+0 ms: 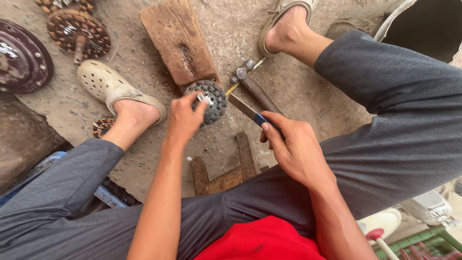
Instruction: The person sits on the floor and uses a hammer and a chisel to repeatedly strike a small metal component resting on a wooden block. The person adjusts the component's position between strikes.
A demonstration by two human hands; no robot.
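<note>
My left hand (184, 118) grips a round, dark, slotted motor core (211, 99) by its shaft, tilted against the near end of a worn wooden block (177, 41). My right hand (293, 147) holds a flat chisel with blue tape on its shank (248, 110), its tip pointing at the core's right side. A hammer (252, 86) lies on the ground just behind the chisel.
My feet in beige clogs (110, 86) rest on a dusty concrete floor. More copper-wound cores (77, 31) and a dark round cover (21, 55) lie top left. A small wooden stand (226, 168) sits between my legs. A blue crate (103, 195) is under my left leg.
</note>
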